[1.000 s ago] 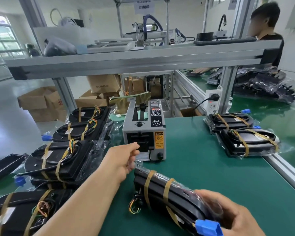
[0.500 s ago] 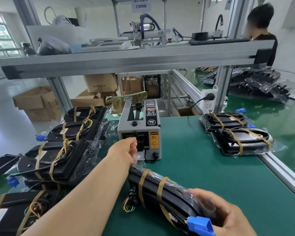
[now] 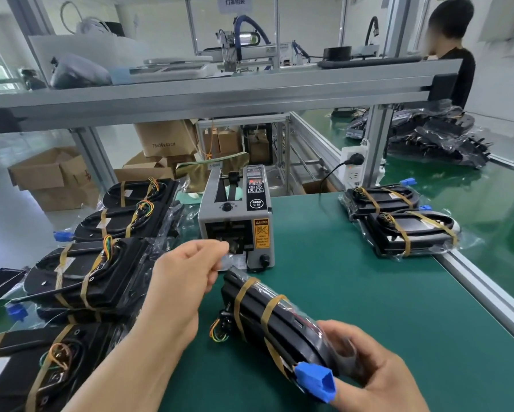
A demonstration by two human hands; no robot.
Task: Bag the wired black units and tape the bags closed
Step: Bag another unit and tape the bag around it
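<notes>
Left hand [image 3: 190, 275] is just right of the stacked black units [image 3: 95, 272] at the table's left side. Fingers curled, thumb and forefinger pinched at the mouth of the tape dispenser [image 3: 237, 215] on what looks like a clear tape strip [image 3: 229, 260]; the tape is faint and hard to confirm. Bagged unit [image 3: 267, 316] lies tilted on the green mat [image 3: 383, 307] just in front of the dispenser, wires at the far end, blue connector [image 3: 315, 382] at the near end. Right hand [image 3: 377, 373] grips that near end, fingers wrapped round the bunched bag by the connector. Two taped bags [image 3: 404, 230] lie at right near the rail. Step, likely: pulling tape to close this bag. To do it well: draw the strip straight out, clear of the cutter, and don't let it fold on itself. Have the right hand hold the bag mouth gathered flat and tight. Land the tape across the fold, not on wires or connector, then press along its length.
</notes>
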